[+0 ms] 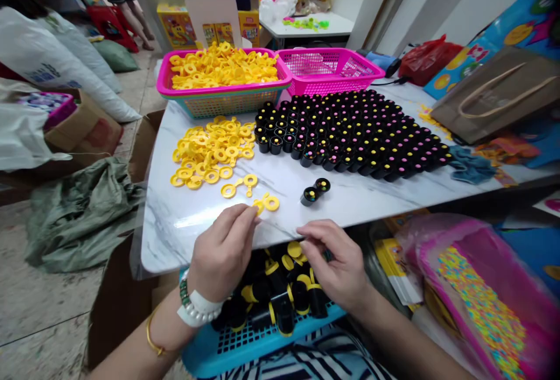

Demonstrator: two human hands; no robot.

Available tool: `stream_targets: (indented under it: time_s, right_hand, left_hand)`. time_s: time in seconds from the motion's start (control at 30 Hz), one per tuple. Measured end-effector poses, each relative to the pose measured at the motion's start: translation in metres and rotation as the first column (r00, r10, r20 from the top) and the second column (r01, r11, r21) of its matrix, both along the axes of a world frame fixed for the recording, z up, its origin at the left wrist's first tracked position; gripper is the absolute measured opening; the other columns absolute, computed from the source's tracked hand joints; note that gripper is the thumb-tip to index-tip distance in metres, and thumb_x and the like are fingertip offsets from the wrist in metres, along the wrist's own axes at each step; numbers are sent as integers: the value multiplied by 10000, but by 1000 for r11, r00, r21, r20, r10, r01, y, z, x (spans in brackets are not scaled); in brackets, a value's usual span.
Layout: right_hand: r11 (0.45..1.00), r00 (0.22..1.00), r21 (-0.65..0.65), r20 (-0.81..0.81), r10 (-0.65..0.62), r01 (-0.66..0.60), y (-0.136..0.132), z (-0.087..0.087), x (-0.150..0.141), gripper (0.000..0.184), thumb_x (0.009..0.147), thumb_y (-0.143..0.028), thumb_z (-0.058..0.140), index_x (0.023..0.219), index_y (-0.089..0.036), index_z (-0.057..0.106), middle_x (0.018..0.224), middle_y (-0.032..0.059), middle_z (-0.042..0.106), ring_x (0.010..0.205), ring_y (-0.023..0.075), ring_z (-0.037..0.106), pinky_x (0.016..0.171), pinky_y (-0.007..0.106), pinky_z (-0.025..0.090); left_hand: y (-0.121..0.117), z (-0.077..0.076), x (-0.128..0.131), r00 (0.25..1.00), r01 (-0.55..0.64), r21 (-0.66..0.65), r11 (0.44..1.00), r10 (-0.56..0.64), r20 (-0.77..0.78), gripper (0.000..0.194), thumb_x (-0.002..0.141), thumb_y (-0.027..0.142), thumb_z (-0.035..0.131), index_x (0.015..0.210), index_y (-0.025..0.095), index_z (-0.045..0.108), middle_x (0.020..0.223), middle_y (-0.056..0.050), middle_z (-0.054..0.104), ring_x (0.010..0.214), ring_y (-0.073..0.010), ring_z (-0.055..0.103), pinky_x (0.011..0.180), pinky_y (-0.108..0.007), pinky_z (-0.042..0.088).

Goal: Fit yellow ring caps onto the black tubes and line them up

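My left hand (230, 246) pinches the near end of a yellow plastic ring cap (271, 202) at the front of the table. My right hand (335, 260) is at the table's front edge, its thumb and fingers apart with nothing visible between them. Two small black cups (310, 195) with coloured bits inside stand just beyond it. A single yellow cap (238, 184) lies flat behind the held one, and a loose heap of yellow caps (214, 149) is behind that. Below my hands, a blue basket (219, 356) contains black cups with yellow caps (282, 310).
Many black cups (350, 129) stand packed across the table. Behind are a pink basket piled with yellow caps (225, 68) and another pink basket (332, 70). A brown paper bag (494, 97) is at the right. Lower right, a pink container holds coloured bits (481, 304).
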State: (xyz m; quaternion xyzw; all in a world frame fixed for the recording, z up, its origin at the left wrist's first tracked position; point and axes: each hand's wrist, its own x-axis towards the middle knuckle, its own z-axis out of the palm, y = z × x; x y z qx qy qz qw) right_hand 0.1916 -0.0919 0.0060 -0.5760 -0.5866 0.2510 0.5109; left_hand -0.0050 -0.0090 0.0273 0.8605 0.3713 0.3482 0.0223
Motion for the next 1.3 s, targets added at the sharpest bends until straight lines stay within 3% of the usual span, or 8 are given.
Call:
stream_targets:
  time_s: [0.07, 0.17, 0.3, 0.4, 0.7, 0.93, 1.1, 1.3]
  right_hand:
    - [997, 981, -48, -190, 51, -61, 6, 1, -10, 303, 860, -210, 633, 1159, -255, 644, 1147, 93, 606, 824, 178, 652, 577, 267, 541]
    - [982, 853, -136, -520, 40, -129, 11, 0, -12, 164, 879, -282, 636, 1035, -230, 634, 915, 38, 655, 608, 111, 618, 462, 205, 495]
    - [971, 722, -219, -688, -82, -98, 10, -1, 9, 205, 820, -300, 715, 969, -215, 604, 716, -21, 634, 522, 93, 579, 409, 169, 447]
    - [945, 734, -297, -671, -107, -134, 4, -2, 29, 215, 812, -313, 719, 952, -186, 617, 619, -29, 623, 424, 77, 518, 370, 163, 406]
    - [942, 773, -335, -597, -214, 2, 1, -9, 56, 146, 831, -287, 683, 869, -179, 593, 640, -10, 662, 369, 57, 472, 353, 166, 336]
    - [941, 696, -338, -680, -231, -19, 13, -1, 55, 233, 770, -258, 710, 955, -192, 585, 601, -36, 648, 425, 88, 546, 396, 170, 442]
    - [899, 697, -400, -696, -171, -179, 21, 6, 40, 215, 785, -351, 705, 860, -169, 619, 443, -66, 550, 303, 54, 401, 289, 138, 288]
    - [927, 835, -364, -480, -268, 88, 34, 4, 10, 273, 786, -396, 723, 739, -185, 555, 416, -80, 512, 325, 51, 412, 330, 143, 314]
  left_hand:
    - [-14, 13, 11, 986, 20, -193, 981, 12, 164, 193, 909, 145, 554, 1079, 197, 629, 986, -58, 686, 879, -152, 650, 812, -261, 537]
    - [-24, 24, 30, 940, 247, -475, 844, -89, 330, 155, 930, 161, 513, 963, 214, 654, 862, -17, 681, 767, -122, 633, 709, -226, 525]
    - [-18, 24, 52, 910, 370, -541, 755, -179, 373, 165, 921, 179, 516, 853, 188, 666, 781, -21, 654, 723, -123, 601, 671, -238, 486]
    - [-11, 18, 63, 914, 384, -574, 723, -209, 348, 161, 920, 217, 524, 866, 184, 672, 763, -20, 641, 692, -119, 584, 650, -242, 471]
    - [33, -11, 100, 980, 136, -473, 871, -49, 191, 415, 786, 333, 719, 1150, 183, 587, 1081, -71, 589, 652, -107, 550, 714, -315, 521]
    - [16, -8, 81, 985, 163, -508, 846, -111, 131, 231, 781, 235, 694, 986, 173, 607, 840, -7, 621, 611, -110, 557, 651, -275, 509]
    - [3, -14, 64, 979, 190, -503, 843, -125, 159, 261, 815, 210, 645, 1074, 181, 626, 957, -42, 646, 730, -132, 598, 697, -272, 517]
    - [2, -21, 65, 978, 188, -515, 836, -113, 173, 255, 831, 229, 611, 1081, 223, 658, 892, -24, 622, 746, -132, 596, 664, -237, 487]
